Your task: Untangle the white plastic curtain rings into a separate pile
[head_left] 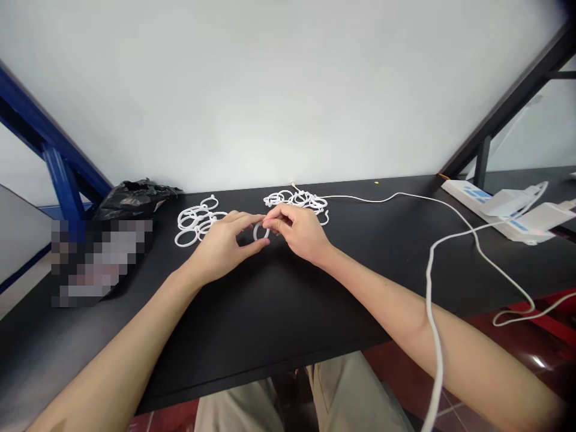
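Note:
Between my two hands, just above the black table, is a white plastic ring (257, 233). My left hand (228, 242) grips its left and lower side between thumb and fingers. My right hand (300, 233) pinches the ring's upper right edge with thumb and forefinger closed. Several similar white rings with small knobs (188, 227) lie to the left, partly hidden behind my left hand. A heap of more white rings (310, 201) sits behind my right hand, which covers part of it.
A crumpled black plastic bag (135, 199) lies at the back left, near a blue metal frame (63, 180). At right, a white power strip (488, 210) holds plugged-in chargers. A white cable (431, 300) loops over the table and across my right forearm. The black table (270, 324) ends above my knees.

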The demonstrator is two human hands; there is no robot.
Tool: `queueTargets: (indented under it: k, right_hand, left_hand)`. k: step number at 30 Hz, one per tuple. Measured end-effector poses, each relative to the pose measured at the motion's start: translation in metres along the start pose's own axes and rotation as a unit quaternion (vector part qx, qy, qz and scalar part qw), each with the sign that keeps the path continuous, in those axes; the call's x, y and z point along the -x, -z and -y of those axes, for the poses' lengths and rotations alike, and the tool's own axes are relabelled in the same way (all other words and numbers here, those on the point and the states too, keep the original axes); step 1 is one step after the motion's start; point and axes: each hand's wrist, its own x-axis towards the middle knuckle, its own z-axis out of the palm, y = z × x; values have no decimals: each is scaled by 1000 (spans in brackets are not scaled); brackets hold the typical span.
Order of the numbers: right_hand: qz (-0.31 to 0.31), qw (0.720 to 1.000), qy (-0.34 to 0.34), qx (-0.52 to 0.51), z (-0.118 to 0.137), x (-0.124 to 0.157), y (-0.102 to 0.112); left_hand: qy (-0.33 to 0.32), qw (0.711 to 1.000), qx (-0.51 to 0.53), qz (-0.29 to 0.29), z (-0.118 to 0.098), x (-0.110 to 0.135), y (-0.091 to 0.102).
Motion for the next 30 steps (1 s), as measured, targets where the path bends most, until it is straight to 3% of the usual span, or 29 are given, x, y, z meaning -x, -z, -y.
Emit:
queueTargets:
  k: [3, 5, 8, 11, 14, 19, 24, 30]
  right_hand:
    - [-12, 999, -9, 42, -2, 0, 1]
    - [-22, 990, -6, 142, -4, -1, 5]
    - [-9, 953, -16, 301, -5, -1, 10]
    - [24, 926, -46, 373, -7, -1, 12]
    - [46, 919, -49, 388, -9, 0, 11]
    - [10, 948, -27, 316, -9, -1, 6]
    - [-14, 994, -34, 104, -1, 1, -1]
    - [18, 999, -30, -7, 7, 3, -4]
  left_hand:
    - [4, 998, -46, -48, 4, -1, 2]
    - [58, 986, -115, -104, 8, -2, 5]
    - [167, 953, -203, -152, 15, -3, 9]
    - [193, 948, -213, -137, 18, -2, 8]
    - [141, 967, -191, -98, 18, -2, 2]
    - [43, 993, -105, -30, 15, -1, -3]
    - [57, 997, -50, -17, 6, -1, 0]
    - [56, 998, 19, 13, 1, -2, 3]
